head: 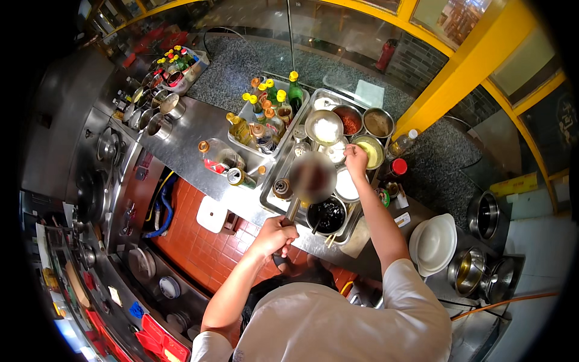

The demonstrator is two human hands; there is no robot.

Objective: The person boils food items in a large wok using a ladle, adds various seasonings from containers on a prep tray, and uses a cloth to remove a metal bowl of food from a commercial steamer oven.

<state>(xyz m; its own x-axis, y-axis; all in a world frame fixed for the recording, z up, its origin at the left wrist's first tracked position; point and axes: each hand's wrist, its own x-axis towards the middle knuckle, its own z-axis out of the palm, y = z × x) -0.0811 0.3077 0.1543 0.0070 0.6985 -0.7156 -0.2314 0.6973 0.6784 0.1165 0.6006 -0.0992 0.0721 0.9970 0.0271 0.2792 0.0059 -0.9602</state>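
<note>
My left hand [274, 236] is closed around the handle of a metal ladle [293, 210]. That handle runs up under a blurred round patch, towards a shallow steel bowl [324, 124] with something bright white in it; the join is hidden. My right hand [356, 158], fingers curled, is at the left rim of a steel pot of pale yellow contents [372, 151]; whether it grips anything is unclear. Around them stand a pot of red chili flakes [350, 124], a pot of brown seasoning [377, 126], a container of white contents [347, 184] and a pot of dark sauce [326, 216].
Left of the metal tray [267, 203] stand a bin of capped bottles [246, 147], a plastic jug [221, 156] and a can [240, 177]. A red-lidded jar [398, 167] and white bowls [433, 244] are at right. A white stool [211, 214] stands below the counter.
</note>
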